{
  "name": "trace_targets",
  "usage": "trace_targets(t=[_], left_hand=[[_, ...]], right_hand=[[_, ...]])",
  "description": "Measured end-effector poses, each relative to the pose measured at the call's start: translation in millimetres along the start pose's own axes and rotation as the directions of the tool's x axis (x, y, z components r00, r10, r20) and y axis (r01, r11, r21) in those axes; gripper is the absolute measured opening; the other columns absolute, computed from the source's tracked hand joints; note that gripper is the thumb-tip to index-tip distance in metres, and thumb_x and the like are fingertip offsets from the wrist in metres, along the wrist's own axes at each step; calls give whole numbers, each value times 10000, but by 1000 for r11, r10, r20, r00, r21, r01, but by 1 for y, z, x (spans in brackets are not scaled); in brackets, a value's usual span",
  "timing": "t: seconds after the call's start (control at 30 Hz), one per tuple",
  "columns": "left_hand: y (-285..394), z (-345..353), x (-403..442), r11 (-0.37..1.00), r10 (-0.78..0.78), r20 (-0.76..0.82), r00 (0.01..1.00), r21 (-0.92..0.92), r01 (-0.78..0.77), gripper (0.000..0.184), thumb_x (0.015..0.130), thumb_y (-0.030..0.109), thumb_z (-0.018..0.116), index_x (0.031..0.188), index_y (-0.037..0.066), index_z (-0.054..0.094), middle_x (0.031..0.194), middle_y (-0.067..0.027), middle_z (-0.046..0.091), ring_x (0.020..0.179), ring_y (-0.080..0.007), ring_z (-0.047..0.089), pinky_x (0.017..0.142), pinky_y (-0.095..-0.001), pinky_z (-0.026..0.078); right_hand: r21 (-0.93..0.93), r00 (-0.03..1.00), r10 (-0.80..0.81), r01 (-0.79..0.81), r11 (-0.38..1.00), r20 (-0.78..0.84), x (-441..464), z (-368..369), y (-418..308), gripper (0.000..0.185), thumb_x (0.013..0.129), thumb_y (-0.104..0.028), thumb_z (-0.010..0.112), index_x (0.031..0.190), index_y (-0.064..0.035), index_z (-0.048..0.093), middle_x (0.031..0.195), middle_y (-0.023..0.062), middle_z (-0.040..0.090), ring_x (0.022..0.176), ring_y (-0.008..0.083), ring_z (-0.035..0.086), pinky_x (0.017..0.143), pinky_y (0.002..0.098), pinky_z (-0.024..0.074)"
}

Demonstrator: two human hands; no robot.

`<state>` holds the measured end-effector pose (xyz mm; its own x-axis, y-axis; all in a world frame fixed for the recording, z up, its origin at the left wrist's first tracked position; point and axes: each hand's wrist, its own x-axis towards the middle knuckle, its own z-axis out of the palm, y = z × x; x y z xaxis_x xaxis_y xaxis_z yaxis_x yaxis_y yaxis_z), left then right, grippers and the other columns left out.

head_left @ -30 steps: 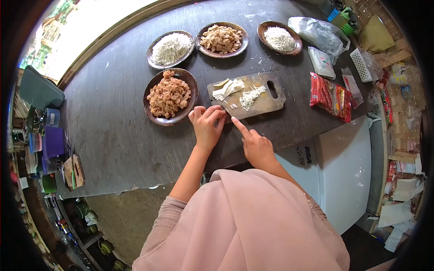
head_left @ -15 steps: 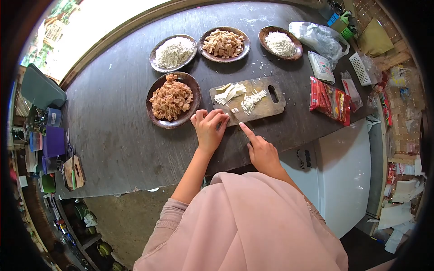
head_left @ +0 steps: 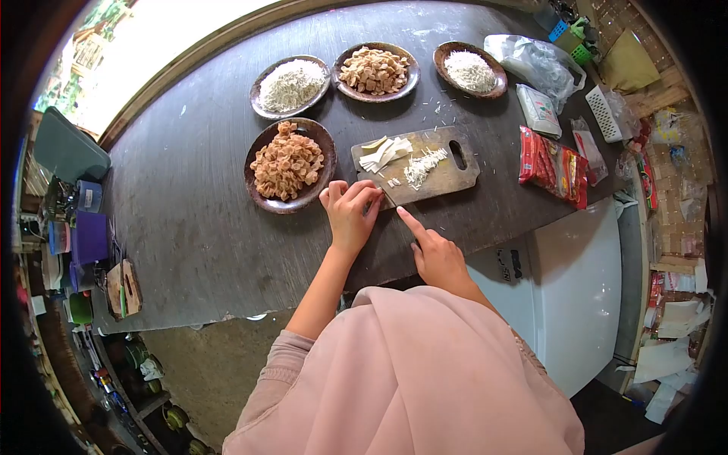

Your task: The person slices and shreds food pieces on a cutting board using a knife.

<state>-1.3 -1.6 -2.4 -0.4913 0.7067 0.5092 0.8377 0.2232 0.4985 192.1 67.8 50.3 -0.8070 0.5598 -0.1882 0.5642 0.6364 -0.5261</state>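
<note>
A wooden cutting board [head_left: 443, 180] with a handle slot lies near the table's front edge. On it rest pale flat slices [head_left: 388, 155], a pile of thin white strips [head_left: 425, 168] and a few small cut bits [head_left: 393, 182]. My left hand [head_left: 351, 216] is at the board's front left corner, fingertips bunched down on a pale slice that they mostly hide. My right hand [head_left: 440, 262] grips a knife [head_left: 389, 197], its index finger stretched along the top. The blade stands beside my left fingertips; the handle is hidden in my palm.
A plate of brown curled chips [head_left: 287, 163] sits left of the board. Farther back stand a plate of white shreds [head_left: 292, 87], a plate of tan pieces [head_left: 374, 72] and another of white shreds [head_left: 470, 72]. Red packets [head_left: 552, 167] and a plastic bag [head_left: 535, 68] lie right.
My right hand and the knife have shifted slightly left, closer to my left fingertips. The small cut bits beside the blade lie differently. My left hand stays in about the same place.
</note>
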Motion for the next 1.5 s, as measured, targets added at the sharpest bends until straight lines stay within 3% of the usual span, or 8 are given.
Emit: trace_targets(t=[0.37, 1.5], left_hand=[[0, -1, 1, 1000, 10, 12, 1000, -2, -10, 133, 752, 160, 806, 864, 167, 734, 1022, 92, 713, 951, -220, 521, 906, -389, 338], [1, -6, 1, 999, 34, 22, 999, 37, -35, 154, 767, 153, 801, 907, 193, 751, 1019, 101, 723, 936, -203, 520, 900, -378, 337]], right_hand=[[-98, 999, -12, 8, 995, -41, 18, 14, -4, 790, 936, -96, 591, 1604, -376, 275, 830, 160, 610, 680, 389, 686, 646, 517, 573], [37, 1000, 15, -15, 999, 7, 2, 3, -5, 788, 944, -91, 600, 1611, -345, 265, 836, 182, 606, 740, 416, 681, 707, 540, 559]])
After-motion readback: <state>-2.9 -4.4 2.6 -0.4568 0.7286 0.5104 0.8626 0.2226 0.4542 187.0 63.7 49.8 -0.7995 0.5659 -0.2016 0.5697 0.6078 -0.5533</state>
